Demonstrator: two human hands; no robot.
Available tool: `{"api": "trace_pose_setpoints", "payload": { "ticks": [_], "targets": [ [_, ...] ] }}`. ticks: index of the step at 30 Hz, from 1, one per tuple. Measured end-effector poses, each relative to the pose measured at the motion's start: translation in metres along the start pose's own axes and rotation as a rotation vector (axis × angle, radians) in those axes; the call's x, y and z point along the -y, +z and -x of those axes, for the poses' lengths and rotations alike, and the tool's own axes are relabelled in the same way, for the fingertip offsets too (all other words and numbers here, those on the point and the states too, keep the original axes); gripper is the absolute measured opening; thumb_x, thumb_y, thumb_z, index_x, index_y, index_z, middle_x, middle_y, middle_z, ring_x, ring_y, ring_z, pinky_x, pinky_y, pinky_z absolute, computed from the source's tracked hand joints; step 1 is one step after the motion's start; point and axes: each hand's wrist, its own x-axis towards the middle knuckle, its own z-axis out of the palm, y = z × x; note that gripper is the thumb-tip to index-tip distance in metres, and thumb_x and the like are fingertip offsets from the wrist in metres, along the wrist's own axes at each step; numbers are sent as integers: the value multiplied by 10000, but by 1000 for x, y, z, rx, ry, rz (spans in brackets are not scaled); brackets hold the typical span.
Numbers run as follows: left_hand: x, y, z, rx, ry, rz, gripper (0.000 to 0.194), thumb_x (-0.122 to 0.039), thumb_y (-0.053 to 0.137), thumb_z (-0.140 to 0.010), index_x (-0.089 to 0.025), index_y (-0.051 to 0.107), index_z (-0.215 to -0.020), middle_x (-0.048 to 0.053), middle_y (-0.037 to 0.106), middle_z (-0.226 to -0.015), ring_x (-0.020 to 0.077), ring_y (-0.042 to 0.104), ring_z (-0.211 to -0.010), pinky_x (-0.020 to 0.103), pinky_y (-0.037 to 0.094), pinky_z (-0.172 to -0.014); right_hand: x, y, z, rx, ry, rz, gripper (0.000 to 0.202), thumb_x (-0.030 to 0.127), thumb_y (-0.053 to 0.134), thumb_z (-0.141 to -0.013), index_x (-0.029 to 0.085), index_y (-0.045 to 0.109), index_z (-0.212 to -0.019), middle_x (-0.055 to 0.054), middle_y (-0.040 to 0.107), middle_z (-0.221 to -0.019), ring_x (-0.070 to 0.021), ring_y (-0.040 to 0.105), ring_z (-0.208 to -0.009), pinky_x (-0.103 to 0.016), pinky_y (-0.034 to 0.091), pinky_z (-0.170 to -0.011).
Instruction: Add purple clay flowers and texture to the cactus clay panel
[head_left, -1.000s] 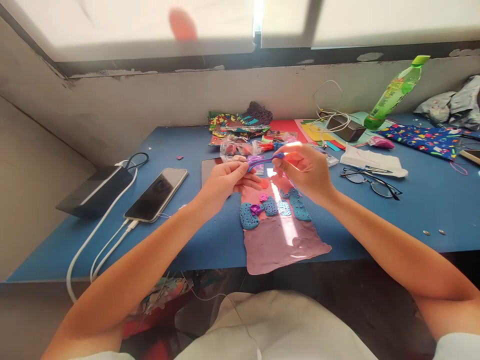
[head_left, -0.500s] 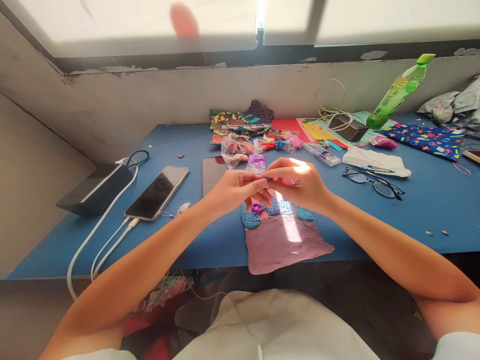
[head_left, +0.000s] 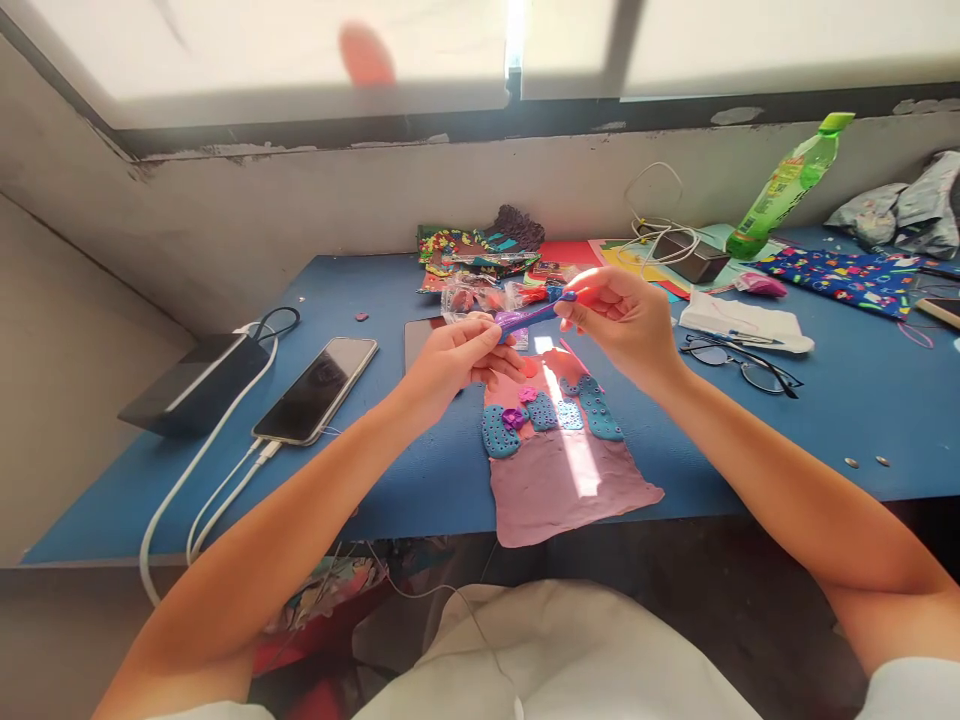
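I can't read the bottle label [head_left: 786, 190] by the table's far edge [head_left: 367, 264]; left hand [head_left: 456, 358] and right hand [head_left: 628, 322] pinch a glossy blue strip [head_left: 529, 317].

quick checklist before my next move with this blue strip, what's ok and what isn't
1. Left hand gripping one end of the blue strip: ok.
2. Right hand gripping the other end: ok.
3. Blue strip unbroken between the hands: ok, it looks continuous.
4. Blue strip evenly thick: cannot tell, its ends are partly hidden.
5. Mauve sheet wholly on the table: not ok, its near edge reaches past the tabletop.
6. Glasses apart from the sheet: ok.
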Motion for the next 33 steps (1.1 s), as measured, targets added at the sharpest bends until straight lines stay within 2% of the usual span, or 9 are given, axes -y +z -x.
{"api": "trace_pose_setpoints", "payload": {
  "ticks": [4,8,11,14,17,21,27,30,33],
  "targets": [
    [1,0,-2,-49,-32,52,211,-330,623,-855,-128,606,-797,105,743,-802,192,725,-731,223,465,-531,7,3,4,55,-27,15,243,428,797,-685,224,678,-745,1,690,-799,-127,638,-734,-254,507,-568],
    [4,4,0,34,-38,139,288,-400,628,-851,-112,633,-850,111,742,-840,210,731,-793,233,515,-562,8,11,11,193,-71,-26,141,358,763,-728,233,700,-733,-27,702,-958,-161,639,-929,-285,545,-666],
    [5,7,5,151,-2,112,403,-501,665,-804,-114,665,-915,113,744,-883,221,728,-842,238,538,-599,4,16,15,232,-64,-29,134,314,732,-754,237,716,-863,-26,696,-979,-139,637,-893,-272,546,-673],
    [4,8,8,212,3,-1,403,-490,727,-753,-120,683,-905,106,748,-859,207,730,-797,204,506,-545,1,18,19,251,-73,2,186,295,711,-774,243,725,-951,-19,706,-956,-106,634,-778,-243,526,-619],
    [0,7,9,225,-21,-80,391,-498,730,-743,-115,667,-787,88,733,-735,155,696,-589,170,366,-391,5,20,22,222,-107,48,99,314,687,-809,236,742,-835,-1,709,-813,-93,613,-674,-240,502,-582],
    [-2,5,7,170,0,-57,373,-475,693,-788,-134,594,-675,28,670,-583,92,609,-438,164,262,-345,12,18,21,167,-43,88,201,405,686,-813,209,724,-787,16,682,-687,-95,589,-614,-240,474,-550],
    [0,3,4,85,-7,24,254,-340,621,-848,-128,601,-709,16,637,-554,82,590,-447,162,304,-364,2,6,9,77,2,180,306,432,592,-882,179,680,-735,-2,664,-654,-92,583,-591,-238,463,-550],
    [0,2,3,45,-28,51,209,-296,600,-845,-122,611,-730,43,665,-608,94,606,-489,169,351,-393,-2,0,6,-24,-73,275,258,365,562,-910,197,679,-752,0,664,-649,-98,600,-599,-245,481,-567],
    [2,2,2,26,-54,72,209,-305,583,-847,-118,620,-760,71,694,-674,114,632,-545,184,405,-442,3,-1,7,-5,-166,346,212,330,565,-913,226,700,-786,-6,702,-719,-123,650,-694,-270,522,-630]
  ]
}}
